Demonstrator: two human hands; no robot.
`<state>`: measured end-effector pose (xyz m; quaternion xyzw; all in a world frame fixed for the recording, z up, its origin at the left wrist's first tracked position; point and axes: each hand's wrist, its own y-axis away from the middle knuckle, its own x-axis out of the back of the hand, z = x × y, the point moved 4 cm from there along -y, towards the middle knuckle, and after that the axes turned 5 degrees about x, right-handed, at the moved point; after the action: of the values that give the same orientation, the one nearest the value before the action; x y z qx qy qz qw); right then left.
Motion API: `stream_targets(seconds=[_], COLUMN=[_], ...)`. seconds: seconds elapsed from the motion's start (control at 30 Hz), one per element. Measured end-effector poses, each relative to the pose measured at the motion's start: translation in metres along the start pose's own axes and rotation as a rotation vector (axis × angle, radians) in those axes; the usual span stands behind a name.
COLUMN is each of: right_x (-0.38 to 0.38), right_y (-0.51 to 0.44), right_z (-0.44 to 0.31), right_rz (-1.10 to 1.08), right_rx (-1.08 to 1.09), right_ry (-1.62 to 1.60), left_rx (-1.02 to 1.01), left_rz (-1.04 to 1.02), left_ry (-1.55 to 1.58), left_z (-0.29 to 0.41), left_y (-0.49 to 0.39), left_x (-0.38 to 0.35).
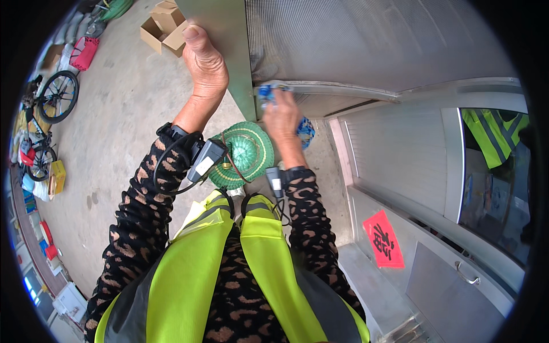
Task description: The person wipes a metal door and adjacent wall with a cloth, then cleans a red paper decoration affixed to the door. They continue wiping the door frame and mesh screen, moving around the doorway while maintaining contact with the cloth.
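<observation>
My left hand (pixel 206 66) is raised at the edge of a green panel (pixel 233 51), thumb pointing up; its other fingers are hidden, so its hold cannot be told. A crumpled blue patterned cloth (pixel 266 93) is in my right hand (pixel 282 118), against the metal rail (pixel 326 88) under a mesh screen (pixel 321 43). More blue patterned material (pixel 306 133) shows beside the right wrist. The right hand is slightly blurred. Below and between my forearms is a green woven hat (pixel 242 150) with a brown strap.
At right stands a grey metal cabinet (pixel 399 158) with a red paper sign (pixel 383 240), a handle (pixel 467 274) and a glass pane. An open cardboard box (pixel 165 30) lies on the concrete floor. A bicycle (pixel 58 96) and several bags line the left side.
</observation>
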<state>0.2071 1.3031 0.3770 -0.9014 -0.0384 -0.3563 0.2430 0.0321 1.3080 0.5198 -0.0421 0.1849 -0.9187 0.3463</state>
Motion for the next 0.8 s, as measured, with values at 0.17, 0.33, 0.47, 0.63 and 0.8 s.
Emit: stream_targets(seconds=[0.17,0.33,0.47,0.63,0.8], right_x=[-0.017,-0.018,-0.027,-0.004,0.088], right_y=[0.006,0.0,-0.003,-0.016,-0.027], right_z=[-0.014,-0.025,-0.021,0.024,0.109], right_rz=[-0.005,-0.006,-0.01,-0.126,0.053], right_rx=[-0.037,-0.13,-0.101,0.126,-0.1], right_ry=[-0.09,-0.501,-0.415,-0.013,0.16], left_rx=[-0.048,-0.025,-0.064,0.0,-0.061], left_rz=[0.007,0.045,0.079,0.087,0.121], left_ry=[0.005,0.077,0.043,0.041,0.071], left_z=[0.005,-0.002,-0.012,-0.025,-0.021], left_y=[0.002,0.003,-0.003,-0.012,-0.016], left_x=[-0.002,0.004,0.01,0.017,0.015])
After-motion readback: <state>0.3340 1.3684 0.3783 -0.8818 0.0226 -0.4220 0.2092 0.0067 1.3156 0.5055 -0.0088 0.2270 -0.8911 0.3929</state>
